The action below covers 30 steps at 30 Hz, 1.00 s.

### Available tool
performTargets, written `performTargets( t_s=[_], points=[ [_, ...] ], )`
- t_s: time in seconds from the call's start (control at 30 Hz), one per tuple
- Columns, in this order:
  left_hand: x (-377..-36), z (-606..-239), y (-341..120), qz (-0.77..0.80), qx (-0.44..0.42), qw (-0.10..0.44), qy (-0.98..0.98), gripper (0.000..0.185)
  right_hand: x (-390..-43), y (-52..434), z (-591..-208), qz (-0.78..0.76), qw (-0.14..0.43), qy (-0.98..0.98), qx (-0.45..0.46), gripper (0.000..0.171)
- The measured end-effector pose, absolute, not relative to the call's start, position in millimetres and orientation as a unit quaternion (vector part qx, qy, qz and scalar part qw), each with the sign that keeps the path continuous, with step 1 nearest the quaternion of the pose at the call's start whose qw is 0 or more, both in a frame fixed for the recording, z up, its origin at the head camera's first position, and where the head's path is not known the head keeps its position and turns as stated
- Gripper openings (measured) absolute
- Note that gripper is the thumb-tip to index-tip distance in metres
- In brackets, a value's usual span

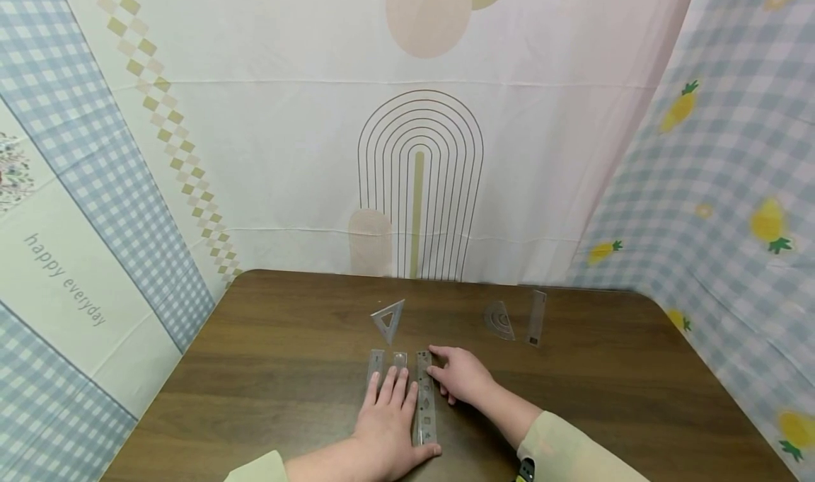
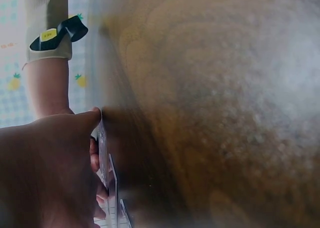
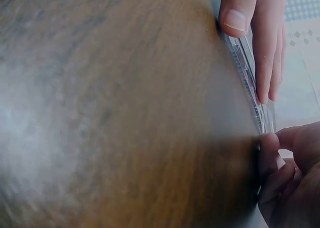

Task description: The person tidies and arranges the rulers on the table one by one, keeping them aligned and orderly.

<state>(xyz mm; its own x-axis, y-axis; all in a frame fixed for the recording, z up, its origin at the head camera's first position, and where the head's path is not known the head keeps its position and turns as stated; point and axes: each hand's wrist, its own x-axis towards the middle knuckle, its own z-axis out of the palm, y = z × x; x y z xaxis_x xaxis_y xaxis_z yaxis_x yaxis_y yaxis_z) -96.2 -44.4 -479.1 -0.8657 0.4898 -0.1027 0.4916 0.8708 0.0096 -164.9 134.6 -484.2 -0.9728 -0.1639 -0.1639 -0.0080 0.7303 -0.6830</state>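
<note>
My left hand [image 1: 387, 425] lies flat with fingers spread over two clear rulers, a left ruler [image 1: 376, 360] and a middle ruler [image 1: 400, 359], whose far ends show past the fingertips. Right of them lies a longer clear ruler [image 1: 426, 420] with shape cutouts; the left thumb reaches across its near end. At its far end my right hand [image 1: 467, 376] pinches the edge, index finger by the corner and thumb just below, other fingers curled under. In the right wrist view, the right hand [image 3: 287, 173] is at the ruler's end and the left fingers [image 3: 265, 57] lie along it.
Beyond the hands lies a clear set square [image 1: 388, 320]. To the far right are a clear protractor [image 1: 499, 320] and another clear ruler [image 1: 537, 318]. The brown wooden table [image 1: 267, 376] ends at a hanging patterned cloth [image 1: 286, 185] at the back.
</note>
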Motion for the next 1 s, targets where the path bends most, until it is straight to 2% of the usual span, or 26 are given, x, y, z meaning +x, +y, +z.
performTargets(
  t_s=[0.47,0.73,1.0],
  points=[
    [-100,-478,-43,0.031,0.271,0.049,0.961,0.101,-157,137,-481,-0.386,0.086,0.918,-0.023,0.055],
    [-105,-475,-37,0.036,0.277,0.031,0.96,0.093,-155,142,-476,-0.414,0.066,0.908,-0.003,0.053],
    [-109,-471,-25,0.034,0.285,0.048,0.957,0.09,-157,152,-472,-0.435,0.045,0.899,0.011,0.05]
  ],
)
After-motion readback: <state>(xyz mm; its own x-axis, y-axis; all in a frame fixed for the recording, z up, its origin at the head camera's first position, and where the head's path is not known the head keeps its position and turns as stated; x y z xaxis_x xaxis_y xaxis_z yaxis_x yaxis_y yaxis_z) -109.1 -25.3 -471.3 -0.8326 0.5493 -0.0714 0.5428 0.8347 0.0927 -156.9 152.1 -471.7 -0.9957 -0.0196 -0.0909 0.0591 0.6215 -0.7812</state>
